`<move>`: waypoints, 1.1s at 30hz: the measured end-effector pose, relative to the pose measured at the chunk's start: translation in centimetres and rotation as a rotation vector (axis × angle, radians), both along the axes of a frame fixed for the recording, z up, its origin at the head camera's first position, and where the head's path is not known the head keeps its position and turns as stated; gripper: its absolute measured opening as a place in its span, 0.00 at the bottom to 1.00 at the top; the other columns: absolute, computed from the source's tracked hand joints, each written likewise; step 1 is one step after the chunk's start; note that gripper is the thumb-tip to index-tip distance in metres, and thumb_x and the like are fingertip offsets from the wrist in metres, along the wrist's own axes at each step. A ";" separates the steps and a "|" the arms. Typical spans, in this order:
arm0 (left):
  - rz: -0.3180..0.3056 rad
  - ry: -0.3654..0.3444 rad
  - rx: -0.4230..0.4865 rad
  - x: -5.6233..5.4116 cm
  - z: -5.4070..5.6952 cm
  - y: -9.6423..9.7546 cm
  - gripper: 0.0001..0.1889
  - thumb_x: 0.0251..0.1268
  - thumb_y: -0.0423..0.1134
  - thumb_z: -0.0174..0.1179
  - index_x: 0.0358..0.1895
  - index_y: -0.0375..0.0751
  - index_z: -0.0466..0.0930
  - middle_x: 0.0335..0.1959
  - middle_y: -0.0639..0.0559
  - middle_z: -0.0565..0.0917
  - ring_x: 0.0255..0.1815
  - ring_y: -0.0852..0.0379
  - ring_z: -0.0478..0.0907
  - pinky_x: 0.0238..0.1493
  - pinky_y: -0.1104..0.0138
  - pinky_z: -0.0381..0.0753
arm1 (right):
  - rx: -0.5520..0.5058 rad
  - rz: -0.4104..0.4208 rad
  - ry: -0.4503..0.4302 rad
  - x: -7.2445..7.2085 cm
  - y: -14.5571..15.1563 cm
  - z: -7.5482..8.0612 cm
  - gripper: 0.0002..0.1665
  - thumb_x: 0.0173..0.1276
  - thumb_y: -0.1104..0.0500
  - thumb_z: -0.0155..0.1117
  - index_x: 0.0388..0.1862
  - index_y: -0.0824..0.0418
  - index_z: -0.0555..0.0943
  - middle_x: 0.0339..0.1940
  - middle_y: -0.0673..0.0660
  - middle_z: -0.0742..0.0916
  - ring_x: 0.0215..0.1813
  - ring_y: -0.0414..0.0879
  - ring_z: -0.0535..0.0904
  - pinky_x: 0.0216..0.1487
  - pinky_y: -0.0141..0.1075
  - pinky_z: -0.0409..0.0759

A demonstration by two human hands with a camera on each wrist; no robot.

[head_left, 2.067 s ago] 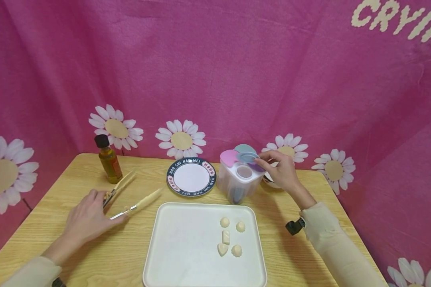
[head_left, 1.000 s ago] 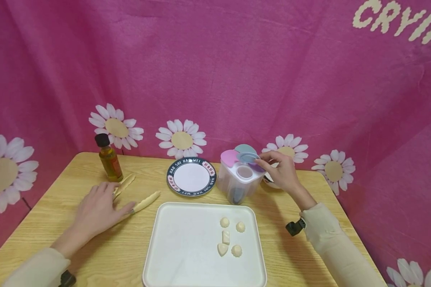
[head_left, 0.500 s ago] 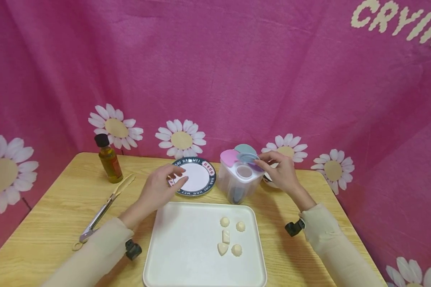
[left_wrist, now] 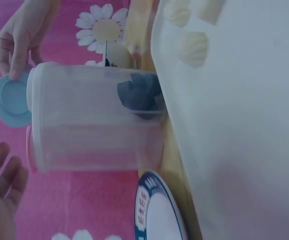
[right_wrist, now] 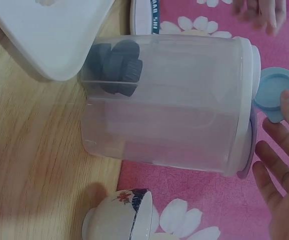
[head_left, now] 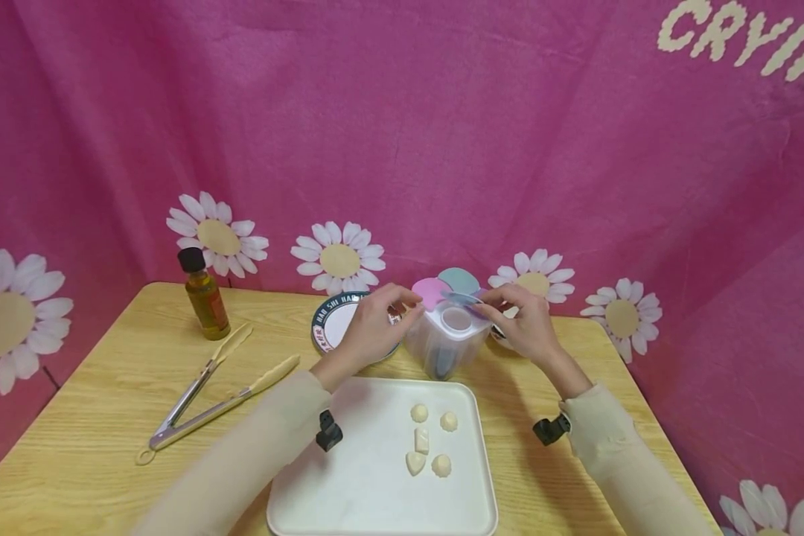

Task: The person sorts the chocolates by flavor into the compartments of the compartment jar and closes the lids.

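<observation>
A clear plastic container (head_left: pixel 435 350) with several coloured flap lids stands behind the tray. One compartment holds dark pieces (right_wrist: pixel 117 67); its pale blue lid (right_wrist: pixel 274 90) is raised, leaving a round opening. My right hand (head_left: pixel 528 320) pinches that blue lid between thumb and fingers. On the container's left side, my left hand (head_left: pixel 375 321) hovers by the pink lid (head_left: pixel 430 292), fingers loosely bent and holding nothing. In the left wrist view, a gap shows between the left fingers (left_wrist: pixel 7 175) and the container.
A white tray (head_left: pixel 348 476) carries several cream moulded pieces (head_left: pixel 421 441). Spread tongs (head_left: pixel 201 409) lie on the table's left, near an oil bottle (head_left: pixel 205 301). A dark-rimmed plate (head_left: pixel 328 320) sits partly behind the left hand. Right of the container is a bowl (right_wrist: pixel 117 217).
My left hand has let go of the tongs, which lie spread on the table, and has moved right to the container. My right hand stays at the blue lid.
</observation>
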State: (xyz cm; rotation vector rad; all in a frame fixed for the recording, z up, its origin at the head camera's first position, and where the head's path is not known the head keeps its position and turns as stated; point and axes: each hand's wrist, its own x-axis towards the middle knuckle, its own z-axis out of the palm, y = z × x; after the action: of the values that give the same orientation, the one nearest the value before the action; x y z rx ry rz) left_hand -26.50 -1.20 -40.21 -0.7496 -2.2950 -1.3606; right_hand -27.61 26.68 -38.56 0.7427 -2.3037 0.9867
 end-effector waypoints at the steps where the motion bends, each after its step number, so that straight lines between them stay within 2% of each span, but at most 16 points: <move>1: -0.001 0.017 0.007 -0.2 0.1 0.5 0.09 0.72 0.38 0.68 0.49 0.39 0.87 0.42 0.45 0.88 0.43 0.48 0.85 0.47 0.56 0.87 | 0.002 0.003 -0.004 0.1 0.0 0.0 0.08 0.61 0.68 0.79 0.39 0.61 0.91 0.35 0.56 0.93 0.37 0.31 0.81 0.41 0.27 0.83; 7: -0.014 0.086 0.039 -1.4 0.5 2.3 0.11 0.68 0.37 0.72 0.50 0.38 0.88 0.45 0.44 0.89 0.48 0.46 0.85 0.51 0.55 0.89 | 0.015 0.040 -0.008 0.2 0.1 -0.1 0.10 0.62 0.68 0.78 0.41 0.59 0.91 0.37 0.55 0.93 0.39 0.32 0.81 0.43 0.29 0.84; 13: -0.051 0.117 -0.019 -2.1 0.9 3.2 0.11 0.67 0.36 0.72 0.50 0.40 0.89 0.46 0.47 0.90 0.50 0.48 0.85 0.51 0.59 0.88 | 0.016 0.049 0.007 0.4 0.1 -0.2 0.10 0.62 0.70 0.77 0.41 0.59 0.91 0.37 0.55 0.93 0.40 0.33 0.80 0.43 0.28 0.83; 21: -0.085 0.099 -0.062 -2.0 1.1 3.6 0.06 0.68 0.36 0.71 0.46 0.42 0.90 0.46 0.48 0.91 0.52 0.50 0.85 0.52 0.63 0.89 | 0.029 0.044 0.011 0.7 -0.1 -0.2 0.11 0.63 0.69 0.77 0.43 0.59 0.91 0.39 0.55 0.92 0.40 0.34 0.81 0.43 0.28 0.83; 28: -0.122 0.082 -0.117 -1.6 0.9 3.5 0.09 0.70 0.37 0.69 0.49 0.41 0.90 0.50 0.48 0.90 0.52 0.51 0.87 0.59 0.62 0.87 | 0.035 0.066 0.017 1.1 -0.4 -0.2 0.10 0.61 0.69 0.78 0.41 0.60 0.91 0.40 0.56 0.91 0.39 0.45 0.85 0.41 0.29 0.84; 31: -0.125 0.095 -0.141 -1.5 0.5 3.4 0.09 0.70 0.38 0.69 0.49 0.41 0.90 0.50 0.48 0.90 0.52 0.52 0.88 0.60 0.62 0.87 | 0.053 0.074 0.048 1.3 -0.6 -0.4 0.10 0.59 0.69 0.80 0.40 0.61 0.90 0.39 0.55 0.91 0.37 0.47 0.86 0.40 0.30 0.85; 33: -0.126 0.107 -0.158 -1.4 0.2 3.4 0.09 0.70 0.38 0.69 0.49 0.41 0.90 0.49 0.48 0.90 0.52 0.52 0.88 0.60 0.61 0.86 | 0.073 0.078 0.082 1.3 -0.6 -0.5 0.11 0.58 0.68 0.81 0.39 0.61 0.91 0.39 0.55 0.90 0.36 0.46 0.85 0.40 0.28 0.83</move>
State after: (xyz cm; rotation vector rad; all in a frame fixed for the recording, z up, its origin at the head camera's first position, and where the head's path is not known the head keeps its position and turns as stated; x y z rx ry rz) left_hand -27.91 2.15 -39.97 -1.0075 -2.3238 -1.1687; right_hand -26.29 26.07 -39.08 0.8924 -2.2651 0.8931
